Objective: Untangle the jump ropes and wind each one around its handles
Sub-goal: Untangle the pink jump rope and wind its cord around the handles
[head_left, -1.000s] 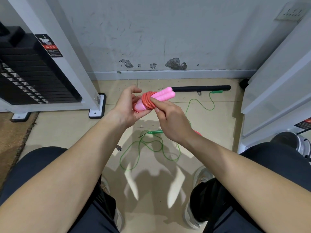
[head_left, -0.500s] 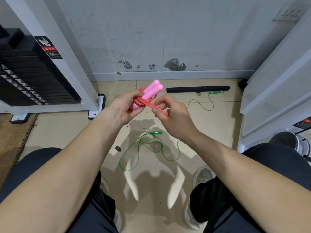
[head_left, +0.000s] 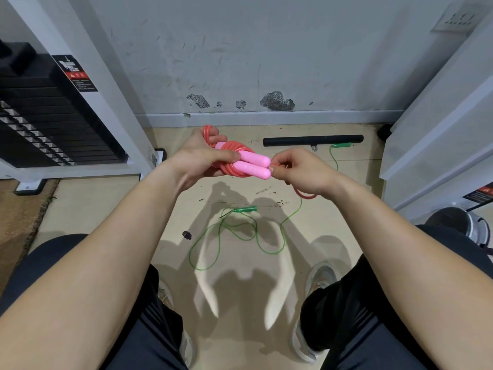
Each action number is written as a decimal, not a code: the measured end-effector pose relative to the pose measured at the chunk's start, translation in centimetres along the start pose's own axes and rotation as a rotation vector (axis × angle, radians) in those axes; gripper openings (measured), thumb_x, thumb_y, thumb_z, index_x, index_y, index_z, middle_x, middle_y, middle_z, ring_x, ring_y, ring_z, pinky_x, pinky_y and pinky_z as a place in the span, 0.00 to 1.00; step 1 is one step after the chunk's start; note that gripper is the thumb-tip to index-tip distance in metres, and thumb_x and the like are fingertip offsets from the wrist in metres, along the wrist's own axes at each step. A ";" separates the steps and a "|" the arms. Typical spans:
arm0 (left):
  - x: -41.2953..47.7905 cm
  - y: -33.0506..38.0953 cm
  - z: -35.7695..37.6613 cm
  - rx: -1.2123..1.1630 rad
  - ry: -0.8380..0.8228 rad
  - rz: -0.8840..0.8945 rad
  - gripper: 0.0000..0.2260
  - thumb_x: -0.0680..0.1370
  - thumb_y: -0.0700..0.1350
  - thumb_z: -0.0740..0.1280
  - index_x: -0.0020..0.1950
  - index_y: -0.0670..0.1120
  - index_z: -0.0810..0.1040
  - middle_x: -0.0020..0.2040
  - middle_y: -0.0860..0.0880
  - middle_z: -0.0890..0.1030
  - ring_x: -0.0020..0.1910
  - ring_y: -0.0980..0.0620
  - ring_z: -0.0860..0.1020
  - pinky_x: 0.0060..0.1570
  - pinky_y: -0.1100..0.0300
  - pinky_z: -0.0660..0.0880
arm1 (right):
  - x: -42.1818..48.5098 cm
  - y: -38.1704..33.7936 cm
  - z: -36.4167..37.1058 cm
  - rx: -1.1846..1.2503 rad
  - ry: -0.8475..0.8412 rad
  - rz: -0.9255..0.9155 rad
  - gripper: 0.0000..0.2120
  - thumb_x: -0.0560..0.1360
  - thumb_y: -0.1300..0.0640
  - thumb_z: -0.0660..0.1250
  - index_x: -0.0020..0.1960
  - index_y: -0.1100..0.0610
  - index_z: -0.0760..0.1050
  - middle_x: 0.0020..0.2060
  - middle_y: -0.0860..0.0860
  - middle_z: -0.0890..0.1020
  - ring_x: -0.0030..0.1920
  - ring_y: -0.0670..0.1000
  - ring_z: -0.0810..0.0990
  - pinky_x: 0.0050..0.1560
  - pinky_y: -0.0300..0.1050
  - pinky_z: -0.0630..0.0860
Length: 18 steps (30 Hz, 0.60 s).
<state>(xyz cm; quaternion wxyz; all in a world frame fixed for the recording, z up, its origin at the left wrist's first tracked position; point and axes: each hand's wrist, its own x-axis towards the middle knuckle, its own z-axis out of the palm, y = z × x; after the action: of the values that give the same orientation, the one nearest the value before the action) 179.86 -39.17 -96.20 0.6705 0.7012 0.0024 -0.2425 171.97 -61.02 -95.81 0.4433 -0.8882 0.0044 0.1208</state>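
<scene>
My left hand [head_left: 198, 160] grips two pink handles [head_left: 253, 164] held side by side, pointing right, with red rope [head_left: 234, 149] coiled around their left part. A red loop sticks up above my left fingers. My right hand [head_left: 298, 170] pinches the loose end of the red rope just right of the handle tips; a short red loop [head_left: 304, 194] hangs below that hand. The green jump rope [head_left: 240, 228] lies loose on the floor between my feet, one green handle [head_left: 246, 209] near the middle and the other green handle [head_left: 341, 145] farther back right.
A black bar [head_left: 312, 141] lies on the floor by the wall. A weight stack [head_left: 48, 121] in a white frame stands at left, white machine panels [head_left: 440, 124] at right, a metal weight [head_left: 461, 225] by my right knee.
The handles swung from pointing up-right to pointing right and lower. My right hand moved right and now pinches the rope end at the handle tips; another turn of red rope lies on the coil.
</scene>
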 end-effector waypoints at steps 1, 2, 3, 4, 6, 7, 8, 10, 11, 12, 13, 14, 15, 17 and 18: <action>0.1 -0.1 0.2 0.043 0.020 0.044 0.38 0.58 0.42 0.83 0.60 0.50 0.66 0.52 0.55 0.75 0.47 0.54 0.77 0.37 0.57 0.79 | -0.1 -0.1 0.1 0.039 0.007 0.018 0.10 0.79 0.56 0.68 0.39 0.53 0.80 0.30 0.48 0.71 0.34 0.49 0.68 0.38 0.44 0.63; 0.1 -0.2 0.4 0.076 0.051 0.079 0.37 0.60 0.41 0.83 0.61 0.49 0.66 0.53 0.54 0.74 0.48 0.54 0.77 0.37 0.57 0.79 | -0.1 -0.2 0.2 0.082 0.011 0.040 0.11 0.79 0.58 0.68 0.38 0.54 0.79 0.30 0.49 0.70 0.34 0.49 0.66 0.38 0.45 0.62; 0.0 -0.2 0.6 0.105 0.093 0.104 0.36 0.63 0.39 0.83 0.63 0.48 0.65 0.55 0.53 0.74 0.51 0.54 0.77 0.37 0.57 0.79 | -0.2 -0.4 0.3 0.126 0.014 0.059 0.11 0.78 0.59 0.68 0.37 0.54 0.79 0.29 0.50 0.70 0.35 0.50 0.65 0.37 0.45 0.61; 0.0 -0.2 0.8 0.135 0.135 0.121 0.35 0.65 0.38 0.82 0.64 0.47 0.65 0.57 0.52 0.74 0.53 0.53 0.76 0.37 0.57 0.79 | -0.3 -0.4 0.4 0.166 0.018 0.072 0.12 0.78 0.60 0.67 0.36 0.54 0.80 0.29 0.51 0.69 0.35 0.52 0.64 0.37 0.45 0.61; 0.0 -0.2 0.9 0.178 0.188 0.142 0.35 0.68 0.38 0.81 0.66 0.46 0.64 0.61 0.51 0.73 0.56 0.54 0.75 0.41 0.56 0.80 | -0.3 -0.4 0.5 0.227 0.023 0.084 0.14 0.77 0.62 0.67 0.34 0.53 0.79 0.29 0.52 0.69 0.35 0.53 0.63 0.36 0.45 0.60; 0.1 -0.3 0.9 0.194 0.204 0.150 0.35 0.68 0.39 0.81 0.67 0.45 0.63 0.62 0.51 0.73 0.57 0.54 0.75 0.44 0.55 0.81 | -0.3 -0.5 0.5 0.246 0.025 0.086 0.13 0.76 0.62 0.67 0.34 0.54 0.79 0.28 0.51 0.68 0.34 0.52 0.63 0.36 0.45 0.60; 0.1 -0.2 0.8 0.206 0.217 0.155 0.36 0.67 0.40 0.81 0.68 0.45 0.63 0.62 0.51 0.73 0.57 0.54 0.75 0.46 0.53 0.81 | -0.3 -0.5 0.5 0.257 0.030 0.088 0.12 0.76 0.63 0.66 0.35 0.56 0.79 0.27 0.50 0.69 0.33 0.51 0.64 0.35 0.44 0.61; 0.1 -0.2 0.8 0.212 0.229 0.155 0.37 0.67 0.40 0.81 0.68 0.45 0.63 0.62 0.51 0.73 0.59 0.53 0.74 0.49 0.51 0.81 | -0.3 -0.7 0.5 0.276 0.042 0.101 0.08 0.76 0.64 0.66 0.39 0.60 0.79 0.26 0.48 0.69 0.30 0.48 0.64 0.34 0.42 0.62; 0.2 -0.3 0.8 0.215 0.234 0.155 0.37 0.67 0.40 0.81 0.69 0.45 0.63 0.62 0.51 0.73 0.59 0.52 0.74 0.49 0.51 0.81 | -0.3 -0.8 0.6 0.288 0.043 0.105 0.07 0.76 0.64 0.65 0.39 0.61 0.79 0.26 0.49 0.69 0.29 0.47 0.64 0.33 0.42 0.62; 0.2 -0.3 0.8 0.223 0.240 0.158 0.37 0.67 0.40 0.81 0.69 0.45 0.63 0.62 0.50 0.73 0.59 0.52 0.74 0.49 0.51 0.81 | -0.2 -0.9 0.6 0.301 0.035 0.104 0.07 0.76 0.64 0.65 0.39 0.62 0.78 0.26 0.49 0.69 0.29 0.47 0.64 0.33 0.42 0.62; 0.3 -0.3 0.7 0.236 0.256 0.162 0.37 0.67 0.40 0.81 0.69 0.45 0.63 0.62 0.50 0.73 0.59 0.52 0.74 0.51 0.51 0.81 | -0.2 -0.9 0.7 0.313 0.022 0.106 0.07 0.76 0.64 0.65 0.39 0.62 0.77 0.27 0.50 0.69 0.28 0.47 0.64 0.33 0.42 0.62; 0.3 -0.4 0.6 0.255 0.276 0.170 0.37 0.67 0.41 0.82 0.68 0.45 0.63 0.62 0.50 0.73 0.59 0.51 0.74 0.52 0.50 0.81 | -0.2 -1.0 0.8 0.318 0.012 0.114 0.07 0.76 0.63 0.65 0.40 0.62 0.77 0.28 0.51 0.69 0.29 0.47 0.65 0.34 0.43 0.62; 0.3 -0.4 0.6 0.277 0.298 0.180 0.37 0.66 0.41 0.82 0.68 0.45 0.63 0.61 0.50 0.73 0.58 0.51 0.74 0.53 0.48 0.81 | -0.2 -1.0 0.9 0.308 0.012 0.128 0.07 0.77 0.62 0.65 0.40 0.62 0.78 0.28 0.50 0.70 0.29 0.47 0.66 0.34 0.43 0.63; 0.2 -0.5 0.8 0.338 0.345 0.214 0.39 0.64 0.43 0.82 0.68 0.45 0.63 0.61 0.50 0.72 0.59 0.50 0.74 0.53 0.48 0.81 | -0.2 -1.0 1.3 0.228 0.038 0.148 0.09 0.77 0.59 0.67 0.43 0.63 0.80 0.29 0.49 0.70 0.31 0.48 0.67 0.36 0.44 0.65; 0.0 -0.6 1.1 0.371 0.367 0.232 0.39 0.65 0.43 0.82 0.68 0.45 0.63 0.62 0.49 0.72 0.59 0.49 0.74 0.51 0.49 0.81 | -0.3 -1.0 1.5 0.156 0.057 0.145 0.10 0.77 0.57 0.68 0.42 0.63 0.80 0.29 0.50 0.70 0.32 0.50 0.67 0.37 0.44 0.65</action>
<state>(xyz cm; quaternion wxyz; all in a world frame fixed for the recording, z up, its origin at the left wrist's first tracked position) 179.30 -40.20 -96.75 0.5424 0.8396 -0.0010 -0.0293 171.49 -59.22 -95.84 0.5008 -0.8514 0.0906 0.1265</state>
